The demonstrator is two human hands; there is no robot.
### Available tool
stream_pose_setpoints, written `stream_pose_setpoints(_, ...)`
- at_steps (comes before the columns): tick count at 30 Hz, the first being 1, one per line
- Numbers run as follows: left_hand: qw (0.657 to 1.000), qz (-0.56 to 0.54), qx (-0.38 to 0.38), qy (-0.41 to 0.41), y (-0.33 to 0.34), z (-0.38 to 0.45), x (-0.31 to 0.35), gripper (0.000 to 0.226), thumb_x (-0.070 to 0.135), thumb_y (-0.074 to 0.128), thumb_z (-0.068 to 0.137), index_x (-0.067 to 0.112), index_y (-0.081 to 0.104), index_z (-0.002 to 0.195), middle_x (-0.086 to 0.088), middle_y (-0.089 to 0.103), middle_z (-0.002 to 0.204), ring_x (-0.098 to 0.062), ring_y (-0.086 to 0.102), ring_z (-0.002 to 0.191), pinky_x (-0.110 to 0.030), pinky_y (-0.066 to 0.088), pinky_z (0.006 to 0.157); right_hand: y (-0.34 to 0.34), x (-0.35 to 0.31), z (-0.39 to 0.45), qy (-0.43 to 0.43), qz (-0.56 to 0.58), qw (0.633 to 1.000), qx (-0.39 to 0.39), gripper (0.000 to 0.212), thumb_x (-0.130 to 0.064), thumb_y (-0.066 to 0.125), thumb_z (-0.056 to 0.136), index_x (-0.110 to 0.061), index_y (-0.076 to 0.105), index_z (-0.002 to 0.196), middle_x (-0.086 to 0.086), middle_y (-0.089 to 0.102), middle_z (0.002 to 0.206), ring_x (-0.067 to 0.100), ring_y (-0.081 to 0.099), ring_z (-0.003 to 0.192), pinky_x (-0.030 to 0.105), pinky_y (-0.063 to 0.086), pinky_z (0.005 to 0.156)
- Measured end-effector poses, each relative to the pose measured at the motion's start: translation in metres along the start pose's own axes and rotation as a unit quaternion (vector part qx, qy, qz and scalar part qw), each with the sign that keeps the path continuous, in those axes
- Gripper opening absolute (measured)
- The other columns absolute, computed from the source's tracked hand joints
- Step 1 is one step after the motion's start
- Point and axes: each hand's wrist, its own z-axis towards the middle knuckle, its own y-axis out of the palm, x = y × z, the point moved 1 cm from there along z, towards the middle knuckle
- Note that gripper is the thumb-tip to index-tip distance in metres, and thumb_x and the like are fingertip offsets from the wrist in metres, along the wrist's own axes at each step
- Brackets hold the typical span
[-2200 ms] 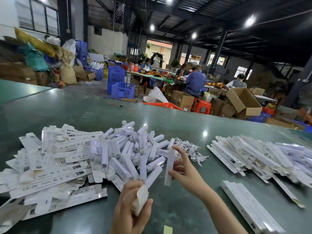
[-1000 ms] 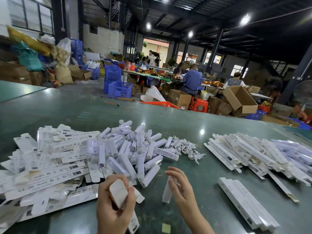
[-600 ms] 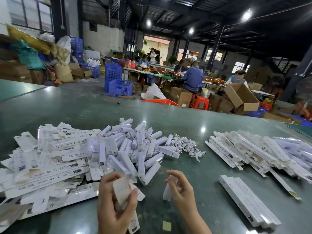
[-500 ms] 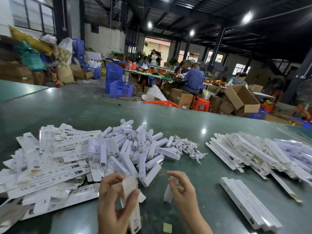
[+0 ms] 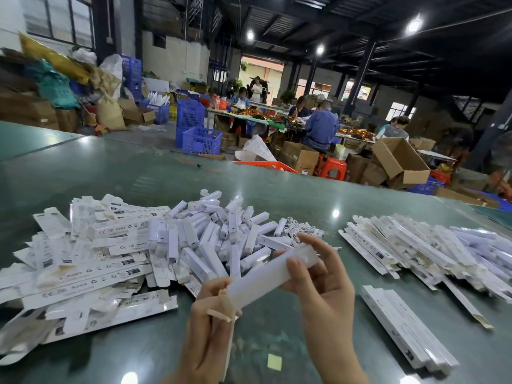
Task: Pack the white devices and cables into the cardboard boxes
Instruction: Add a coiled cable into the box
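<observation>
Here the long white box (image 5: 270,275) lies gripped between both hands' fingers (image 5: 293,268).

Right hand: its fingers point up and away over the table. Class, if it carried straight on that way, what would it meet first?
Probably the tangle of white cables just beyond the right hand, which has a grip on a long white box. Depth is unclear; it might pass above them.

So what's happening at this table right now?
A person is packing at a green table. The right hand grips a white device while the left hand holds an open slim box at the device's lower end. Loose devices, flat boxes and packed boxes lie around.
</observation>
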Motion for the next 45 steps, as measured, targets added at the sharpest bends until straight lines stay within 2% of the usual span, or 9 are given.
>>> stream_pose_setpoints(6, 0.999, -0.011, 0.013, -0.038, -0.009, -0.009, -0.024, 0.002, 0.009, 0.040, 0.095, 0.008, 0.041, 0.096, -0.015, 0.059, 0.091, -0.024, 0.058, 0.064, -0.042, 0.050, 0.075, 0.014, 0.000, -0.001, 0.007, 0.006, 1.000, -0.010, 0.023, -0.021, 0.068, 0.077, -0.034, 0.067, 0.096, 0.009, 0.070, 0.080, 0.016, 0.069, 0.075, 0.026, 0.056, 0.062)
stream_pose_setpoints(9, 0.999, -0.036, 0.025, 0.004, -0.003, -0.005, -0.018, 0.036, -0.003, 0.039, 0.087, 0.028, 0.042, 0.104, -0.016, 0.054, 0.102, -0.022, 0.053, 0.072, -0.029, 0.049, 0.072, 0.013, 0.001, 0.000, -0.018, -0.052, 0.998, -0.016, 0.026, -0.027, 0.071, 0.075, -0.042, 0.068, 0.096, 0.002, 0.069, 0.083, 0.012, 0.068, 0.075, 0.024, 0.056, 0.063)
stream_pose_setpoints(14, 0.994, -0.032, -0.055, 0.093, 0.002, -0.002, -0.011, 0.014, 0.030, 0.039, 0.102, 0.034, 0.032, 0.113, -0.005, 0.045, 0.125, -0.015, 0.049, 0.083, -0.023, 0.042, 0.071, 0.011, -0.011, 0.000, -0.059, -0.158, 0.984, -0.065, 0.035, -0.028, 0.070, 0.078, -0.050, 0.062, 0.103, -0.012, 0.069, 0.088, 0.007, 0.067, 0.078, 0.017, 0.053, 0.063)
stream_pose_setpoints(23, 0.988, 0.018, -0.075, 0.135, 0.002, -0.003, -0.008, 0.011, 0.025, 0.034, 0.103, 0.019, 0.026, 0.107, 0.001, 0.045, 0.104, -0.012, 0.049, 0.097, -0.023, 0.042, 0.085, 0.032, -0.022, 0.010, -0.165, -0.419, 0.851, -0.270, 0.037, -0.031, 0.058, 0.091, -0.029, 0.055, 0.128, -0.006, 0.057, 0.087, 0.008, 0.050, 0.071, 0.025, 0.046, 0.069)
stream_pose_setpoints(27, 0.996, 0.055, -0.011, 0.068, 0.003, -0.005, -0.005, 0.045, -0.016, 0.035, 0.081, 0.021, 0.028, 0.105, -0.015, 0.048, 0.103, -0.010, 0.060, 0.095, -0.013, 0.045, 0.086, 0.029, -0.005, 0.001, -0.142, -0.446, 0.814, -0.345, 0.030, -0.043, 0.045, 0.095, -0.035, 0.062, 0.119, -0.010, 0.054, 0.113, 0.010, 0.052, 0.093, 0.029, 0.045, 0.081)
stream_pose_setpoints(32, 0.996, -0.037, 0.027, 0.081, 0.005, 0.003, -0.007, 0.024, 0.015, 0.046, 0.097, 0.030, 0.032, 0.110, 0.002, 0.051, 0.119, -0.019, 0.054, 0.096, -0.028, 0.045, 0.075, 0.008, 0.010, 0.007, -0.050, -0.347, 0.902, -0.252, 0.034, -0.045, 0.041, 0.093, -0.033, 0.071, 0.105, -0.019, 0.055, 0.109, 0.003, 0.056, 0.100, 0.018, 0.044, 0.083)
stream_pose_setpoints(37, 0.997, 0.068, 0.012, 0.027, -0.005, 0.003, -0.021, 0.036, 0.017, 0.066, 0.073, 0.033, 0.047, 0.099, 0.011, 0.056, 0.087, -0.020, 0.057, 0.070, -0.017, 0.048, 0.073, -0.036, 0.054, 0.055, -0.042, -0.362, 0.921, -0.136, 0.026, -0.028, 0.048, 0.093, -0.028, 0.072, 0.084, -0.015, 0.063, 0.094, 0.006, 0.061, 0.093, 0.015, 0.043, 0.080)
stream_pose_setpoints(42, 0.994, 0.088, 0.010, 0.057, 0.002, -0.002, -0.016, 0.023, 0.018, 0.065, 0.072, 0.022, 0.048, 0.087, 0.005, 0.055, 0.085, -0.021, 0.059, 0.073, -0.042, 0.046, 0.088, -0.132, 0.135, 0.121, 0.265, -0.656, 0.701, -0.094, 0.036, -0.021, 0.044, 0.091, -0.025, 0.056, 0.125, 0.005, 0.053, 0.130, 0.028, 0.046, 0.120, 0.035, 0.041, 0.097)
stream_pose_setpoints(45, 0.992, 0.120, -0.039, 0.001, -0.003, 0.006, -0.017, 0.022, 0.003, 0.068, 0.066, 0.007, 0.047, 0.062, -0.002, 0.052, 0.067, -0.023, 0.057, 0.058, -0.018, 0.050, 0.073, -0.163, 0.165, 0.132, 0.310, -0.693, 0.644, -0.090, 0.042, -0.027, 0.041, 0.093, -0.029, 0.044, 0.135, 0.008, 0.042, 0.138, 0.031, 0.033, 0.128, 0.042, 0.035, 0.102)
